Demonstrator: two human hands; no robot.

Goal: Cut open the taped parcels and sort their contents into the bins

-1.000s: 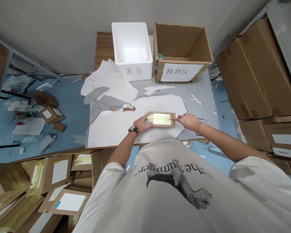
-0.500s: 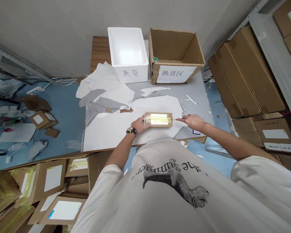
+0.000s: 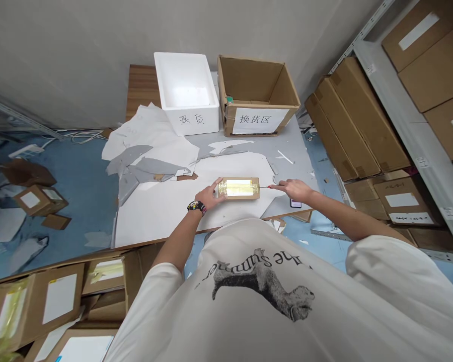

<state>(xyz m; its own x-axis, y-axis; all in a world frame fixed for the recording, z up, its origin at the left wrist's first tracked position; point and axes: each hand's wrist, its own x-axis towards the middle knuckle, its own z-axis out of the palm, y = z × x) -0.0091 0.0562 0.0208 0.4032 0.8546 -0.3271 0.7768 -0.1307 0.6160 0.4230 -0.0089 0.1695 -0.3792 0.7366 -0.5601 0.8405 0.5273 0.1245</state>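
Observation:
A small cardboard box point(image 3: 239, 195) with yellowish tape and a white label lies on the white sheeting point(image 3: 166, 213) that covers the table. My left hand point(image 3: 209, 196), with a watch on its wrist, grips the box's left end between thumb and fingers. In my right hand point(image 3: 296, 190) is a thin metal tool point(image 3: 265, 187) with a bit of red near the fingers; its kind is too small to make out. The tool's tip meets the right end of the box at the tape line. My right index finger lies stretched along the tool.
Behind stand a white foam box point(image 3: 191, 118) and an open carton point(image 3: 262, 123), both marked with handwriting. Torn sheeting point(image 3: 147, 130) lies at left. A phone point(image 3: 295, 203) rests near the right front edge. Cartons point(image 3: 347, 120) fill the right shelf; more boxes point(image 3: 60, 296) sit at lower left.
My view has turned a little to the right, so everything appears shifted left. Both hands, the tool and the small box keep nearly the same places relative to each other.

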